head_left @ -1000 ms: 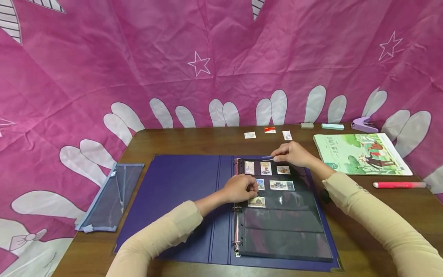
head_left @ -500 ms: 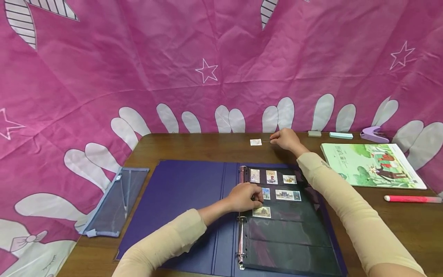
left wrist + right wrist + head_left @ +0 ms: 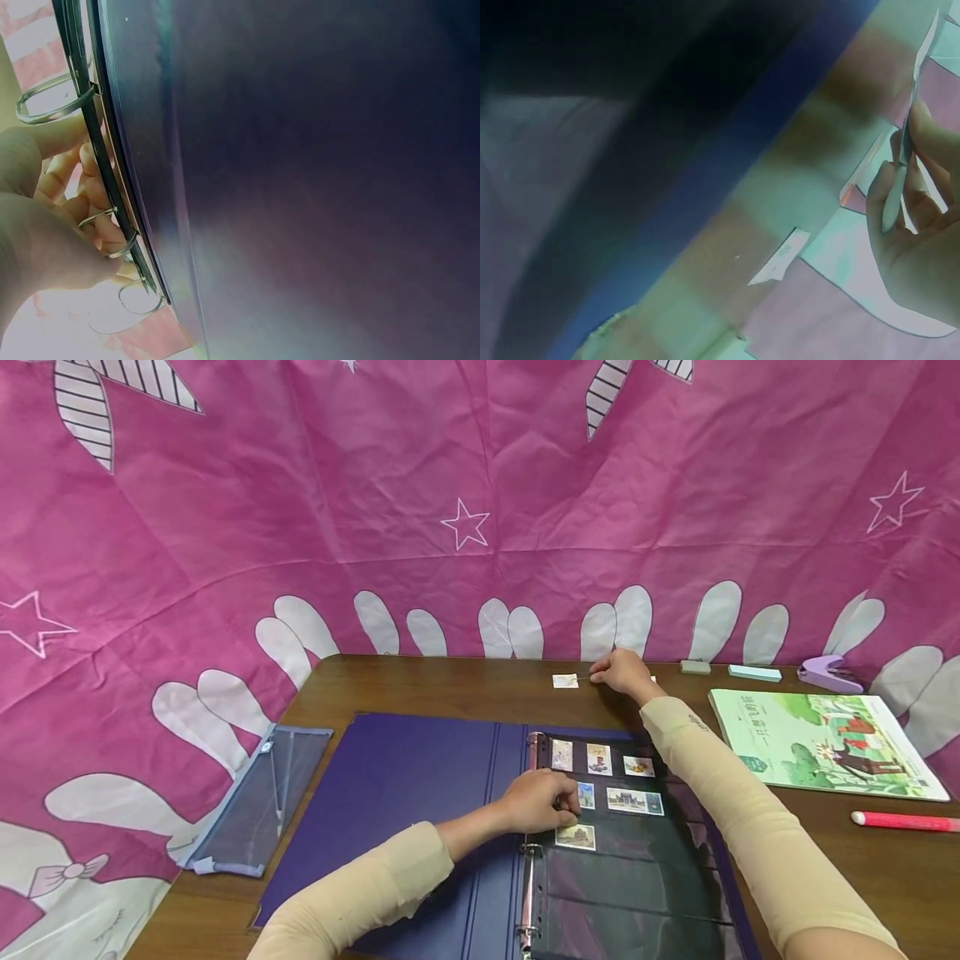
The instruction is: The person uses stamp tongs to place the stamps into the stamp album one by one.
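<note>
The right hand (image 3: 621, 672) pinches tweezers (image 3: 907, 142) aimed at the loose stamp (image 3: 566, 681) beyond the album (image 3: 420, 768); a flat, light grip should spare its edges. Whether the left hand (image 3: 542, 800) grips the page (image 3: 615, 881), I cannot tell

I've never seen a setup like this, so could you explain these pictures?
No machine here: a person is working bare-handed. One picture is from a camera worn on the head; the others are from each wrist. On the wooden table lie an open blue album, with stamps on its black page, a zip pouch, a green book and a red marker. The left hand rests on the page; the right hand pinches a slim tool, probably tweezers, near a loose stamp.
</note>
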Motion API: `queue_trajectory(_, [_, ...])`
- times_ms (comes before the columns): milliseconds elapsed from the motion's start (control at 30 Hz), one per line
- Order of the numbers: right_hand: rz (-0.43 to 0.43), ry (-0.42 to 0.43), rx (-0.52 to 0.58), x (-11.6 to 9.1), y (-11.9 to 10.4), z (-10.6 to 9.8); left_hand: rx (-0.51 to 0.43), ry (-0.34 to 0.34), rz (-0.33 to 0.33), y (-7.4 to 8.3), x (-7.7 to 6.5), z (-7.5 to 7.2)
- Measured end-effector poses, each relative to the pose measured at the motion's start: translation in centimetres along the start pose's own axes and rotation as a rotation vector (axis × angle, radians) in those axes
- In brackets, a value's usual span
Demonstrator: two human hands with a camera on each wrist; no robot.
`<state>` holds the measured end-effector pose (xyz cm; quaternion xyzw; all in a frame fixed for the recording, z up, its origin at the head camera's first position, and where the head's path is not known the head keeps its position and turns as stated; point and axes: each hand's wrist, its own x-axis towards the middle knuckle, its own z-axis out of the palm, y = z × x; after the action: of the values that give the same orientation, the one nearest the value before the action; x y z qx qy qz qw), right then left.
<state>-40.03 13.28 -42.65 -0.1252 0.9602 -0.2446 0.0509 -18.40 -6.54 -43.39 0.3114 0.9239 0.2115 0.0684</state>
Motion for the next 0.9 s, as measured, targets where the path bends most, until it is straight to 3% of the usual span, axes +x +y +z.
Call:
queue_trajectory(567, [-0.022, -0.003, -0.028, 0.89, 0.12, 0.03, -0.009, 0.003, 0.008, 0.11, -0.06, -0.12])
queue_trajectory(900, [-0.131, 0.043, 0.134, -0.05, -0.43, -0.65, -0.018, -0.004, 0.002, -0.16, -0.17, -0.13])
